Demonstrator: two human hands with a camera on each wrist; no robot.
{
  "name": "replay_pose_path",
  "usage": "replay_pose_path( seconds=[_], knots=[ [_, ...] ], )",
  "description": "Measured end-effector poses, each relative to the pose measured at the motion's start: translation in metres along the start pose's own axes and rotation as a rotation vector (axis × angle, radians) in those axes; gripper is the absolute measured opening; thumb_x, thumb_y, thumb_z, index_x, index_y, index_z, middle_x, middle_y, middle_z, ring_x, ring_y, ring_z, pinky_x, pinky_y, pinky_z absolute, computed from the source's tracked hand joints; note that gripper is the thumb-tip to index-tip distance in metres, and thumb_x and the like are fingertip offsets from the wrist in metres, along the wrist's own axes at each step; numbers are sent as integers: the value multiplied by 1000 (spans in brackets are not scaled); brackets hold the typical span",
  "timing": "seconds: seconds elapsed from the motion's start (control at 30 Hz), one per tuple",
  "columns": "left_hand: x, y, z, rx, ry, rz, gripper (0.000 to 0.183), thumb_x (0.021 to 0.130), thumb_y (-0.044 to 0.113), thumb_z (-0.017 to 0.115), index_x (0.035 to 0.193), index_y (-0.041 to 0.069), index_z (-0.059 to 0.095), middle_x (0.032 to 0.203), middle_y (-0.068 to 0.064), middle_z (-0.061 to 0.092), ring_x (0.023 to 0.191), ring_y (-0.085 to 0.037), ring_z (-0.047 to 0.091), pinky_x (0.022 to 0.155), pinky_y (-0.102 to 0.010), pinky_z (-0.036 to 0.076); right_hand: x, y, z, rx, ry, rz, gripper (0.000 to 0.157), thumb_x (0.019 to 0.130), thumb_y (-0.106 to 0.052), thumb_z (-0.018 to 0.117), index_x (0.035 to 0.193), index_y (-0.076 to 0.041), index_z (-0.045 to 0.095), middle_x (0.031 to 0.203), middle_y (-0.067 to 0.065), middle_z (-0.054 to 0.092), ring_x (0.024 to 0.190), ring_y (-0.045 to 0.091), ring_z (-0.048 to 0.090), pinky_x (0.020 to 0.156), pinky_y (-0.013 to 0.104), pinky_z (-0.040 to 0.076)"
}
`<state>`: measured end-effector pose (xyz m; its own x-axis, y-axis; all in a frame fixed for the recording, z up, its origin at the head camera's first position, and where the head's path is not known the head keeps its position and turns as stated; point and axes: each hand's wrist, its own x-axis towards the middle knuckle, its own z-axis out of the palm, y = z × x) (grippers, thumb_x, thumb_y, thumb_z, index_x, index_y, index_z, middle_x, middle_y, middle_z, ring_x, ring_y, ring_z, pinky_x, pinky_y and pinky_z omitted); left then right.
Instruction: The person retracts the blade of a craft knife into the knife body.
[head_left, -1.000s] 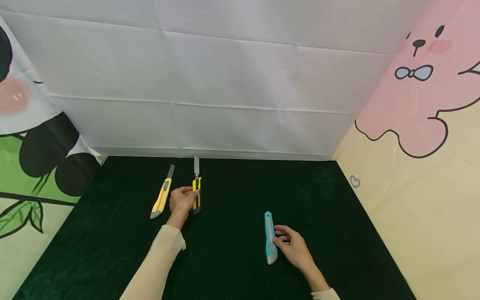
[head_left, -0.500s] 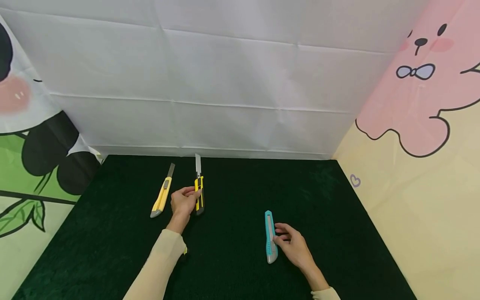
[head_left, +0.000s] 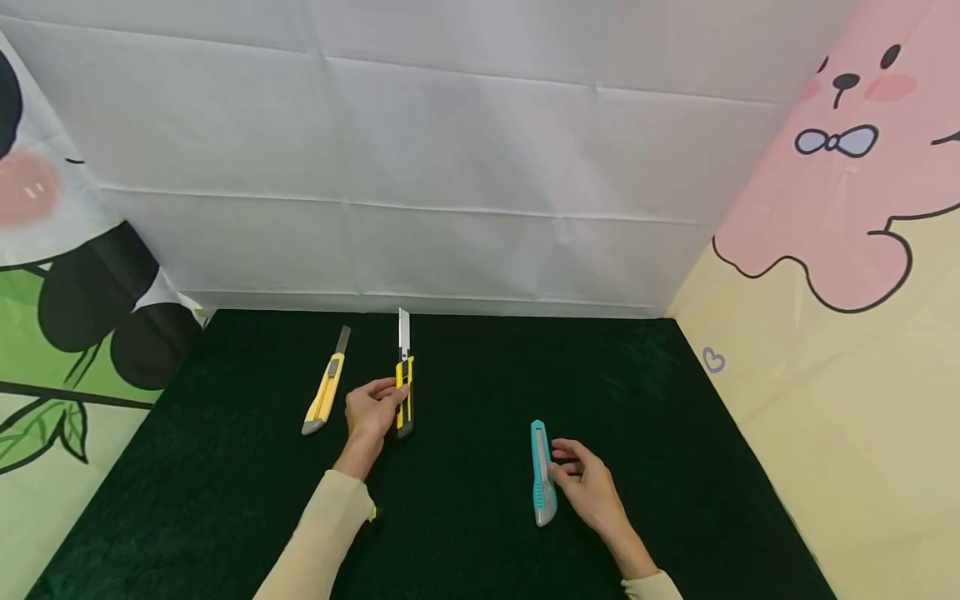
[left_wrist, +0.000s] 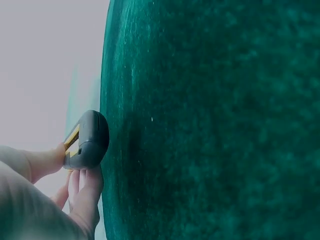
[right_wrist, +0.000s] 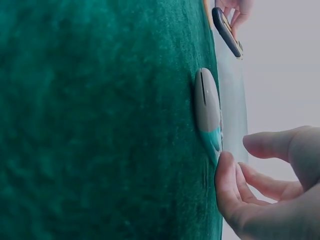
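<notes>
My left hand (head_left: pixel 372 414) pinches a yellow and black utility knife (head_left: pixel 405 400) between thumb and fingers, its long blade out and pointing to the far edge. In the left wrist view the dark butt end of this utility knife (left_wrist: pixel 91 140) faces the camera. A turquoise utility knife (head_left: pixel 542 475) with a grey end lies on the cloth, no blade showing. Beside it is my right hand (head_left: pixel 588 492), fingers loosely bent and thumb apart. In the right wrist view the fingertips (right_wrist: pixel 226 162) come right up to the turquoise knife (right_wrist: pixel 209 107), and nothing is between thumb and fingers.
A yellow utility knife (head_left: pixel 326 392) with its blade out lies left of my left hand. Dark green cloth (head_left: pixel 465 517) covers the table. A white sheet (head_left: pixel 450 167) rises behind it, with printed panels at both sides.
My left hand has shifted slightly right with the yellow and black utility knife. My right hand stays beside the turquoise utility knife, almost unmoved.
</notes>
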<state>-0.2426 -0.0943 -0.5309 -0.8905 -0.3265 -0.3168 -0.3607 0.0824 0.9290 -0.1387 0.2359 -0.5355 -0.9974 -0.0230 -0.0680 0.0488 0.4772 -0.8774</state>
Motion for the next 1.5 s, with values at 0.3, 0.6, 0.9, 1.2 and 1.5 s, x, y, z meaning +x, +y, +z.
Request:
replay_pose_path(
  seconds=[0.3, 0.6, 0.9, 1.2, 1.5],
  knots=[
    [-10, -3, 2, -9, -16, 30, 34, 88, 25, 69, 118, 11, 63, 112, -10, 63, 100, -24, 60, 89, -41, 49, 3, -6, 3, 50, 31, -70, 35, 91, -9, 60, 126, -8, 54, 117, 11, 58, 92, 19, 61, 75, 26, 52],
    [-20, -6, 4, 22, -27, 51, 32, 87, 26, 70, 116, 13, 64, 113, -9, 62, 99, -24, 59, 87, -41, 49, 8, -11, 4, 108, 74, -65, 34, 92, -8, 59, 126, -7, 53, 119, 15, 57, 92, 20, 62, 75, 26, 53],
    [-37, -6, 6, 36, -34, 69, 29, 88, 26, 69, 114, 14, 65, 111, -8, 62, 97, -22, 59, 85, -39, 50, 2, -32, 1, 125, 46, -69, 34, 93, -6, 57, 127, -2, 51, 121, 21, 55, 96, 26, 61, 76, 24, 52],
    [-54, -4, 10, 22, -47, 109, 28, 87, 25, 70, 113, 15, 66, 108, -6, 64, 93, -20, 61, 83, -37, 52, 13, -27, 8, 105, 84, -96, 33, 93, -12, 59, 125, -7, 54, 119, 15, 58, 94, 22, 62, 76, 26, 52],
    [-70, -3, 15, 6, -57, 134, 28, 87, 23, 70, 113, 15, 66, 106, -6, 64, 92, -20, 61, 82, -36, 53, 18, -36, 11, 157, 62, -79, 30, 93, -11, 59, 123, -16, 54, 121, 16, 57, 96, 27, 63, 77, 37, 54]
  ],
)
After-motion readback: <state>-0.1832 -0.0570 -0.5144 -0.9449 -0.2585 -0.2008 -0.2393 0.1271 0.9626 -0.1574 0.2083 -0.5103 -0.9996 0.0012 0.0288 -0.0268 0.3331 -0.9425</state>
